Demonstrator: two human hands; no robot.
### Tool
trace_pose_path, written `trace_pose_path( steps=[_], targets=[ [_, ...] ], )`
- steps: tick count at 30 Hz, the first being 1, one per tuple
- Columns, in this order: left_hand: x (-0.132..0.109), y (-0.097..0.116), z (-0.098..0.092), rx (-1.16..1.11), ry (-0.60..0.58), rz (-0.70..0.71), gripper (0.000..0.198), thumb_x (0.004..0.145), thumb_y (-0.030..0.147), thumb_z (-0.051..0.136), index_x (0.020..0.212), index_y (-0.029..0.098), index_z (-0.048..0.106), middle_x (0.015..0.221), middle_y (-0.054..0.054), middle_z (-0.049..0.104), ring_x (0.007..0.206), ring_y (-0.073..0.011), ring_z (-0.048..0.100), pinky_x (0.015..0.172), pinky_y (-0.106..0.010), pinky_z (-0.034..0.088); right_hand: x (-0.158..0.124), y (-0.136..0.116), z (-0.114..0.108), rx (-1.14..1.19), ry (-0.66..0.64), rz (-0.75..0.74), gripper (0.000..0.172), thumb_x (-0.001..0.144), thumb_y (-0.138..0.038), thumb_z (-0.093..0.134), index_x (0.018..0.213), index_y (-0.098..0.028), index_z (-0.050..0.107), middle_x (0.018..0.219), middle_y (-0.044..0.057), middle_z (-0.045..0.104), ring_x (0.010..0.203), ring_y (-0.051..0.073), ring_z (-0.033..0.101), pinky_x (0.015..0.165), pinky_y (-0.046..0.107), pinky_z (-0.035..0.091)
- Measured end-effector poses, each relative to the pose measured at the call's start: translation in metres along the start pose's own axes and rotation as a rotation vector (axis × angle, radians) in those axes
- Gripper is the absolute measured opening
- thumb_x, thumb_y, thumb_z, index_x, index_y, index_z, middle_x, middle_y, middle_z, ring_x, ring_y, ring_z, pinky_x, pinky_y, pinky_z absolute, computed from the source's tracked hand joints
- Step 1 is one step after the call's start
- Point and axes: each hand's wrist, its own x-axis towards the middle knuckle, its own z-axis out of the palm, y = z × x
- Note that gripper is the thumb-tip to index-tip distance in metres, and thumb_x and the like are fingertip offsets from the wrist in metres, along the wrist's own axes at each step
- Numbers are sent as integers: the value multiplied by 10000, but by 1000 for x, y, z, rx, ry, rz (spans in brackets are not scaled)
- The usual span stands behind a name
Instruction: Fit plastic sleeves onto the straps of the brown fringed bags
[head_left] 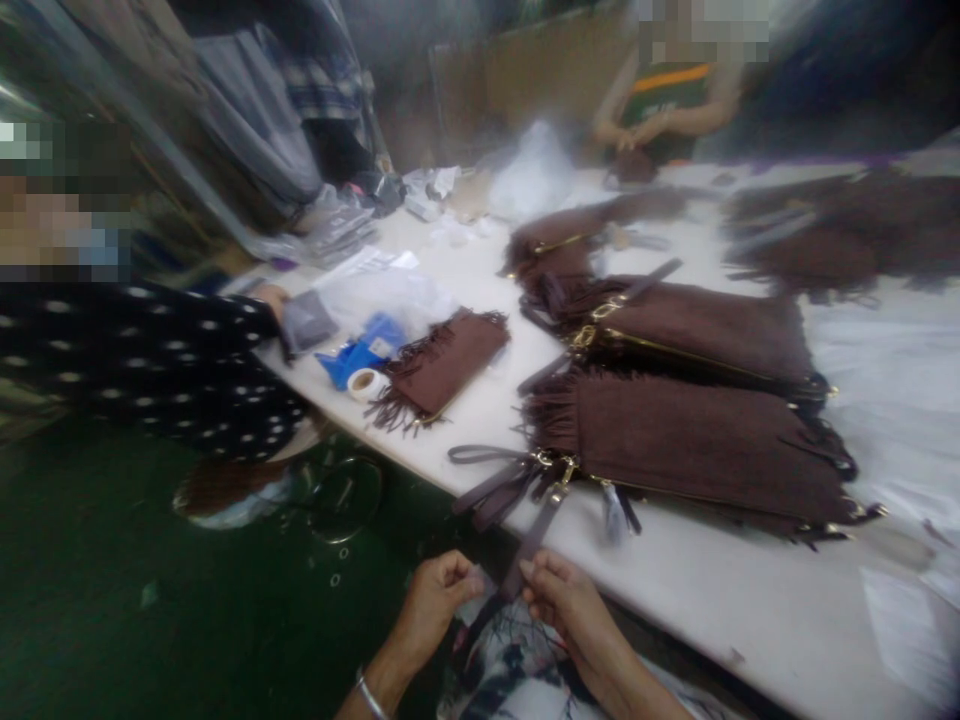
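Note:
In the head view, a brown fringed bag [675, 450] lies at the table's near edge, with gold clasps and a zipper along its side. From one clasp a flat brown strap [538, 528] hangs over the edge toward me. My right hand [570, 605] is closed on this strap, thumb against its side. Just left of the strap, my left hand [439, 605] is closed in a pinch; a pale bit shows at its fingertips, too blurred to name. A thin loop and dark tassels [495, 490] stick out from the bag's left end.
More brown fringed bags [712, 325] lie behind. A smaller fringed pouch [450, 365], a white tape roll [367, 384] and blue packaging [364, 350] are on the white table [420, 465]. One person in polka dots [150, 360] stands left; another works at the far side.

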Motion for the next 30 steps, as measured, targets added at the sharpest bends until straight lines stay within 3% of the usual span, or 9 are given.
trace_pose_path(
  steps=[5,12,17,22,30],
  targets=[
    [-3,7,3,-5,-59,-16,236,718,357,704,754,131,646,687,-18,652,642,-149,574,637,-260,417,0,1,2,-6,34,-35,425,621,-496,778,656,-199,476,557,-43,572,487,82,493,467,183,363],
    [-10,12,9,-44,-60,-28,266,703,390,712,736,149,605,627,3,599,546,-125,530,519,-226,382,3,5,2,-129,63,-103,406,660,-528,726,673,-203,484,522,-40,587,457,91,487,459,199,356],
    [-10,16,10,-26,-40,-49,276,675,401,733,728,152,625,663,-9,621,597,-141,553,554,-234,403,0,3,1,-229,92,-164,378,705,-517,678,650,-211,462,491,-50,562,447,102,472,446,211,340],
    [-11,20,10,-2,-55,-5,211,711,345,701,730,149,626,667,-6,621,638,-145,555,629,-251,414,-5,-1,2,-319,90,-208,328,745,-479,633,665,-216,455,500,-55,546,455,104,463,452,217,339],
    [-16,30,19,121,-43,94,111,731,255,660,696,149,649,662,7,606,645,-136,523,615,-228,380,-4,-5,5,-327,80,-193,313,746,-472,618,670,-210,465,514,-47,552,462,102,458,462,216,337]
  ],
)
